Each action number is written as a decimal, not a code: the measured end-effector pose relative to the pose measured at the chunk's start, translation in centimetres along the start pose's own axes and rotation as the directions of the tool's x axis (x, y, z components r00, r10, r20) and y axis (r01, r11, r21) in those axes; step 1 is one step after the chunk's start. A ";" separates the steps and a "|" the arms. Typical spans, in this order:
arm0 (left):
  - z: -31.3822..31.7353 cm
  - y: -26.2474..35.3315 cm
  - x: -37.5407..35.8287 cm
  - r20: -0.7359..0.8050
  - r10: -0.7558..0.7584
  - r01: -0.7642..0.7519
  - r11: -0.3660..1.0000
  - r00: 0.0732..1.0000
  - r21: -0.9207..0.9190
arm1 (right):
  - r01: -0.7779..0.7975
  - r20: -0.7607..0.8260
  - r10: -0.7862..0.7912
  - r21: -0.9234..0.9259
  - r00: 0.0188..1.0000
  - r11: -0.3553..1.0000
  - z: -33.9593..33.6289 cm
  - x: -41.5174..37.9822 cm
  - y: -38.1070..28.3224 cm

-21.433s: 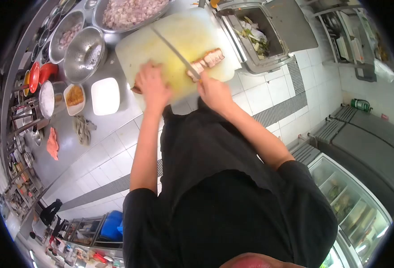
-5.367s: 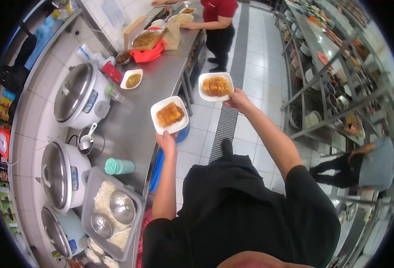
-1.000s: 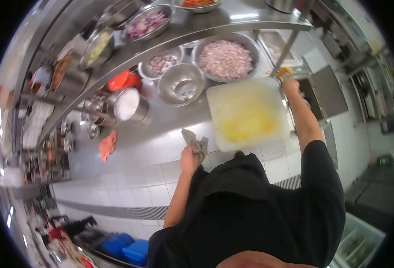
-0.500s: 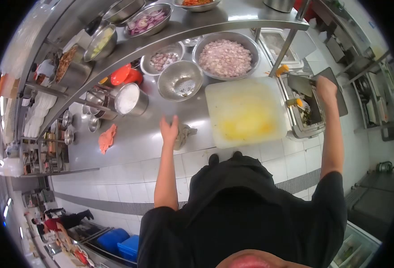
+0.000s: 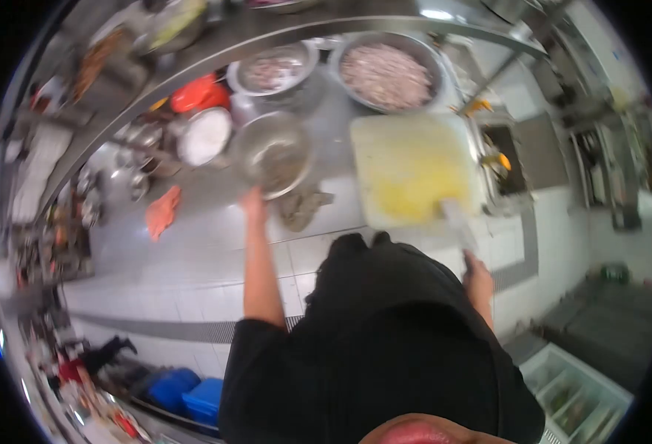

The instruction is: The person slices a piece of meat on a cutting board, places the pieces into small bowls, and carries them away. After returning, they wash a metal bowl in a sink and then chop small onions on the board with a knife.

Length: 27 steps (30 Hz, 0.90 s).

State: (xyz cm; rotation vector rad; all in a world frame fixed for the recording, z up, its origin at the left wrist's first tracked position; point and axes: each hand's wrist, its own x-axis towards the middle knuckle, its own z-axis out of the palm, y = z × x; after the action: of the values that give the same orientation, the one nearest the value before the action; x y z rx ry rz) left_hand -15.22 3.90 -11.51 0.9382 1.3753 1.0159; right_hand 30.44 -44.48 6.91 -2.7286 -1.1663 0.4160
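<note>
My left hand (image 5: 252,205), blurred, is at the near rim of a metal bowl (image 5: 255,152) and appears closed on it. Some dark bits lie in the bowl's bottom. Just right of that hand a crumpled grey-brown cloth (image 5: 303,207) lies at the counter's near edge. In my right hand (image 5: 477,280) is the handle of a cleaver (image 5: 459,224), its blade reaching over the near right corner of the cutting board (image 5: 377,140). Yellow stains cover much of the white board.
Behind the board stands a large bowl of chopped shallots (image 5: 385,74), beside a smaller basin (image 5: 272,68). A pot of white contents (image 5: 205,137) and a pink cloth (image 5: 164,212) are leftward. A metal-rimmed bin (image 5: 507,166) adjoins the board's right. A shelf edge (image 5: 296,33) crosses above.
My right hand has moved from the bin back and left, bringing the cleaver to the board. My left hand has reached the metal bowl, which has shifted left and nearer. The view has shifted too.
</note>
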 end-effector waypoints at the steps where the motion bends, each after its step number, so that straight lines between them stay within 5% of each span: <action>1: -4.0 -1.2 -1.4 0.009 0.058 -0.058 0.998 0.998 -0.003 | -0.002 0.007 0.002 -0.051 1.000 0.999 1.8 -0.2 0.1; 2: -5.6 1.5 -4.4 -0.156 -0.073 0.065 0.996 0.985 -0.054 | -0.027 0.108 0.026 0.008 0.994 1.000 0.5 0.2 -2.2; 4: -11.5 1.7 -5.3 -0.333 -0.221 0.145 0.960 0.917 -0.239 | 0.029 0.061 -0.031 0.021 0.998 0.999 2.4 4.0 -4.2; 6: -14.9 3.6 -7.5 -0.435 -0.142 0.011 0.957 0.889 -0.289 | -0.038 0.103 0.040 -0.023 0.994 0.999 2.8 9.7 -7.1; 8: -20.9 3.1 -6.5 -0.456 -0.170 0.033 0.956 0.874 -0.293 | 0.082 -0.043 -0.078 0.106 0.996 0.991 3.8 14.1 -7.8; 16: -31.8 4.9 -2.6 -0.563 -0.160 -0.092 0.915 0.811 -0.392 | 0.056 0.283 -0.020 -0.122 0.959 0.991 1.6 -0.4 -2.4; 18: -31.3 6.4 -2.5 -0.555 -0.145 -0.117 0.905 0.819 -0.408 | 0.132 0.276 -0.120 -0.025 0.954 0.991 1.7 -1.1 -3.7; 20: -23.8 11.4 -6.3 -0.801 -0.258 -0.134 0.913 0.540 -0.385 | 0.135 0.199 -0.124 -0.038 0.972 0.990 2.2 4.4 -7.5; 21: -20.5 11.3 -7.4 -0.798 -0.254 -0.130 0.916 0.546 -0.380 | 0.109 0.183 -0.100 -0.037 0.978 0.993 2.6 7.4 -9.2; 23: -16.0 10.5 -9.0 -0.885 -0.129 -0.117 0.973 0.447 -0.200 | 0.073 0.103 -0.081 0.074 0.991 0.995 2.6 12.8 -11.7; 24: -15.7 5.7 -8.0 -0.829 0.227 -0.113 0.974 0.511 0.197 | 0.072 0.111 -0.080 0.075 0.991 0.995 2.1 12.8 -11.5; 25: -15.5 1.6 -6.3 -0.620 0.536 -0.147 0.812 0.573 0.565 | 0.071 0.122 -0.076 0.048 0.990 0.996 1.5 12.3 -11.0; 26: -9.4 3.9 -9.0 -0.455 0.518 -0.172 0.775 0.725 0.608 | 0.073 0.122 -0.074 0.015 0.990 0.997 0.7 12.2 -10.2; 27: -5.9 3.5 -9.6 -0.153 0.621 -0.355 0.613 0.769 0.706 | 0.050 0.147 -0.046 -0.027 0.988 0.998 0.4 9.8 -8.4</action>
State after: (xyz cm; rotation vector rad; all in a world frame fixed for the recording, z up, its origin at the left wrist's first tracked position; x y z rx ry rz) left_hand -20.62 -4.42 -5.19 1.8049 1.9181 1.2057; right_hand 31.01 -31.58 6.67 -2.7292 -1.2810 0.6063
